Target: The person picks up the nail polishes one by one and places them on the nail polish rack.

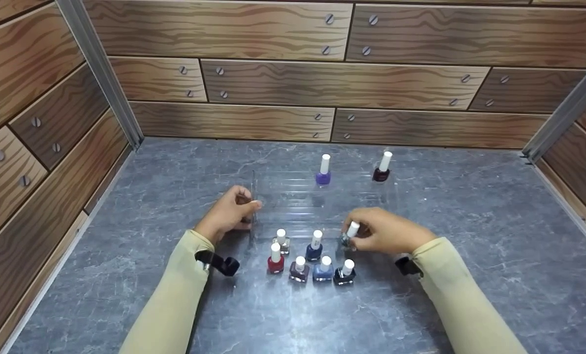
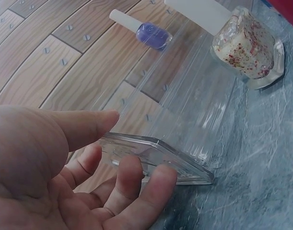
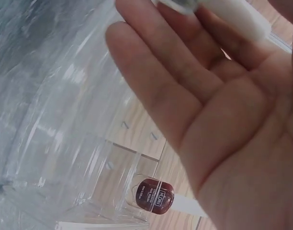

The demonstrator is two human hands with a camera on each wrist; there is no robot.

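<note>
A clear stepped display rack lies across the middle of the table. My left hand holds its left end panel between thumb and fingers. With my right hand I pinch a nail polish bottle with a white cap, tilted at the rack's front right; my fingers partly hide its glass. On the rack's back step stand a purple nail polish at the middle and a dark red one at the right end.
Several white-capped bottles stand before the rack: glitter, red, navy, dark mauve, blue and black. Wood-patterned panels wall the grey marbled table at back and sides.
</note>
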